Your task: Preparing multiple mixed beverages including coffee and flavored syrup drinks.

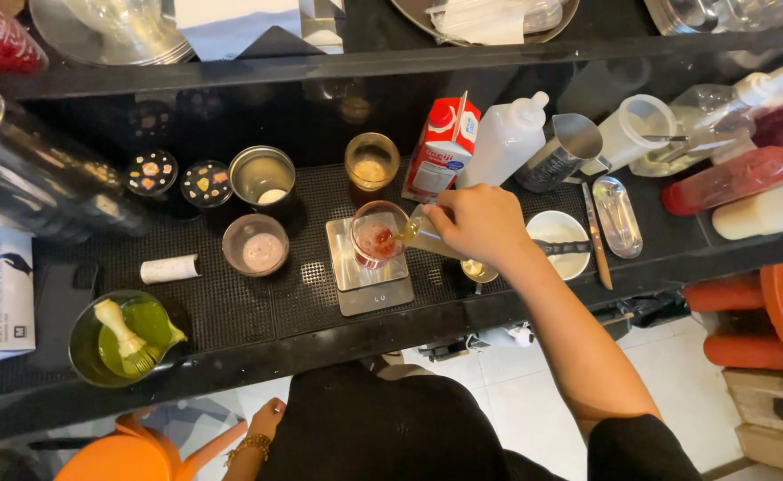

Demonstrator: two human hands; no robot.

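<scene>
My right hand [481, 223] is shut on a small clear measuring cup [420, 235] and tips it toward the left. Its lip is over the rim of a drinking glass [377, 233], and yellowish liquid shows at the lip. The glass holds red liquid and stands on a small silver digital scale [369, 283] on the black bar mat [231, 303]. My left hand [267, 417], with a bracelet at the wrist, hangs low beside my body next to an orange object [133, 454]. Nothing shows in it.
A red and white carton [441, 147], white squeeze bottle [505, 138], steel pitcher [562, 150] and white bowl [559, 240] stand around my right hand. To the left sit a cup of amber liquid [372, 160], two small cups, and a green bowl with a whisk [124, 338].
</scene>
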